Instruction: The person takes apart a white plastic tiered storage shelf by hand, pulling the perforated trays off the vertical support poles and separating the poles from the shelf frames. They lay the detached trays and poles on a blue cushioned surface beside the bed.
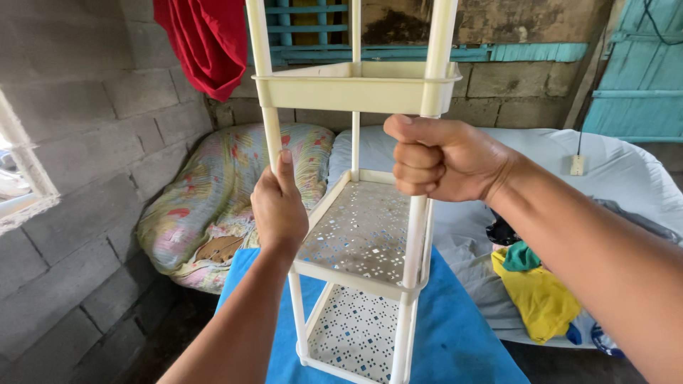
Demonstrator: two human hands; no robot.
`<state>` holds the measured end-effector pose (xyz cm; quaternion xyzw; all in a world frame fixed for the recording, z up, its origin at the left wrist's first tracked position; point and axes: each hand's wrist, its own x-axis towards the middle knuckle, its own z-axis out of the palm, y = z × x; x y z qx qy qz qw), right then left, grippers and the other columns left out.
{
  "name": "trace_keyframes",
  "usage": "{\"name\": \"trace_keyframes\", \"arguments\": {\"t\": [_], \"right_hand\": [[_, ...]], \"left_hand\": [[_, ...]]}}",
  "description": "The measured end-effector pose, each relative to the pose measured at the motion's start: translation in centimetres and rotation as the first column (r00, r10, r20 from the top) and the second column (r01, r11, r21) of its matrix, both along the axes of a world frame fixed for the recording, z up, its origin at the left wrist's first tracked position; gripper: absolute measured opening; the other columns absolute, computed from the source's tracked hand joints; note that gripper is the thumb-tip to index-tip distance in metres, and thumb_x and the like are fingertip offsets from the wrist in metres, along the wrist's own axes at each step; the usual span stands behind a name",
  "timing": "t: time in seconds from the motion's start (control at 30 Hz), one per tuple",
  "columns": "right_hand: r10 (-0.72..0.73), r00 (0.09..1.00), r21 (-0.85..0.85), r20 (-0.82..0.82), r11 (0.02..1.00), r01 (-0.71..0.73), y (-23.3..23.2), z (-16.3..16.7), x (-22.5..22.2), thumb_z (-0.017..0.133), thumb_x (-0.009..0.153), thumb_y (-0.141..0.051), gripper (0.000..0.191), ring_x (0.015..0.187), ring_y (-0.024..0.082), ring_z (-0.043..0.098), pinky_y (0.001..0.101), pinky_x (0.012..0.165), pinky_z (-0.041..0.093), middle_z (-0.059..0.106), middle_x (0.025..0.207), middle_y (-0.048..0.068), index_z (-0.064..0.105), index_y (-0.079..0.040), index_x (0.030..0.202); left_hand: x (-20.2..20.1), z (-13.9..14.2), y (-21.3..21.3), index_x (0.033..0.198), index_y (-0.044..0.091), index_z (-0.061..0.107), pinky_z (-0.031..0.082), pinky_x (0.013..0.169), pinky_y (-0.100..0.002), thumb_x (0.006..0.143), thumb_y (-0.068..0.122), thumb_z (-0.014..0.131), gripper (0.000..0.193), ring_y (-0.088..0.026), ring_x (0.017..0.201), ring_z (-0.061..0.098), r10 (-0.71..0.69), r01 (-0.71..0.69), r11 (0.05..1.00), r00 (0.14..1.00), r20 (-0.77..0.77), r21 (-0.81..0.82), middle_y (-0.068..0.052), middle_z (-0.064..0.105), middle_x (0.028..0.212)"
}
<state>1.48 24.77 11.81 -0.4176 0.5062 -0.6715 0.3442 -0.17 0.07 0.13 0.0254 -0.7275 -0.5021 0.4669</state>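
Fingers (416, 160) of both hands wrap the rack's (363, 235) front posts.

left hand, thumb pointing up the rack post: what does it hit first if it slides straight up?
Sliding up the post, the left hand would likely first meet the underside of the cream upper shelf; the post looks bare until there.

Bare grey block walls (99, 107) close in the room. At the left edge a window opening (18, 178) lets in daylight. A red cloth (210, 43) hangs high on the back wall, beside turquoise slats (398, 50). A turquoise door (637, 67) stands at the right. A mattress under a white sheet (612, 171) lies along the back wall, with a floral pillow (213, 192) at its left end and yellow and green clothes (537, 291) heaped on it. A blue cloth (455, 334) covers a surface in front. The floor (160, 334) is dark.
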Motion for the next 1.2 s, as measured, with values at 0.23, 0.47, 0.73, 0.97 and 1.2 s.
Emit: {"name": "trace_keyframes", "arguments": {"t": [0.23, 0.47, 0.73, 0.97, 1.2], "right_hand": [[-0.943, 0.176, -0.319, -0.281, 0.265, 0.91, -5.4, -5.3, 4.0, 0.072, 0.089, -0.023, 0.024, 0.057, 0.007, 0.049, 0.0266, 0.051, 0.04, 0.048, 0.064, -0.009, 0.049, -0.017, 0.089], [-0.922, 0.342, -0.249, -0.183, 0.38, 0.891, -4.6, -5.5, 3.2, 0.068, 0.103, -0.042, 0.055, 0.047, 0.013, 0.031, 0.0323, 0.041, 0.025, 0.034, 0.053, 0.0, 0.038, -0.01, 0.07], [0.109, 0.994, -0.114, 0.005, 0.988, -0.108, -0.7, -3.2, 1.0, 0.048, 0.11, -0.051, 0.053, 0.054, 0.012, 0.024, 0.0296, 0.054, 0.025, 0.023, 0.059, -0.004, 0.036, -0.016, 0.073], [-0.917, 0.273, -0.295, -0.291, 0.357, 0.886, -5.4, -4.1, 5.6, 0.07, 0.091, -0.022, 0.021, 0.059, 0.008, 0.047, 0.0291, 0.053, 0.043, 0.048, 0.069, -0.008, 0.053, -0.01, 0.096], [-0.872, -0.035, -0.391, -0.488, 0.182, 0.902, -6.1, -3.3, 5.3, 0.076, 0.086, -0.017, 0.029, 0.051, 0.007, 0.046, 0.0308, 0.046, 0.041, 0.049, 0.058, -0.007, 0.049, -0.006, 0.084]], "left_hand": [[0.0, 0.1, -0.7, 0.087, 0.004, 0.056, 0.041, 0.053, -0.034, 0.103, 0.061, 0.042, 0.06, -0.013, 0.06, 0.046, -0.272, 0.266, 0.949, 0.962, 0.007, 0.17, -0.002, 0.049, 0.068], [0.3, 0.0, -1.2, 0.087, 0.006, 0.054, 0.037, 0.049, -0.031, 0.103, 0.06, 0.041, 0.058, -0.01, 0.055, 0.041, -0.371, 0.357, 0.92, 0.927, 0.062, 0.16, -0.001, 0.044, 0.062], [-0.9, -0.6, -1.5, 0.081, 0.005, 0.053, 0.038, 0.048, -0.028, 0.103, 0.06, 0.044, 0.059, -0.009, 0.053, 0.044, -0.342, 0.333, 0.93, 0.939, 0.028, 0.155, 0.001, 0.046, 0.059], [-0.9, -0.9, -1.5, 0.083, 0.009, 0.051, 0.035, 0.047, -0.03, 0.102, 0.059, 0.045, 0.054, -0.009, 0.054, 0.04, -0.401, 0.392, 0.893, 0.916, -0.005, 0.222, 0.002, 0.043, 0.063], [-0.3, -0.1, -1.2, 0.083, 0.006, 0.054, 0.041, 0.05, -0.031, 0.101, 0.061, 0.043, 0.059, -0.01, 0.054, 0.045, -0.313, 0.302, 0.943, 0.948, 0.066, 0.14, 0.001, 0.046, 0.06]]}}
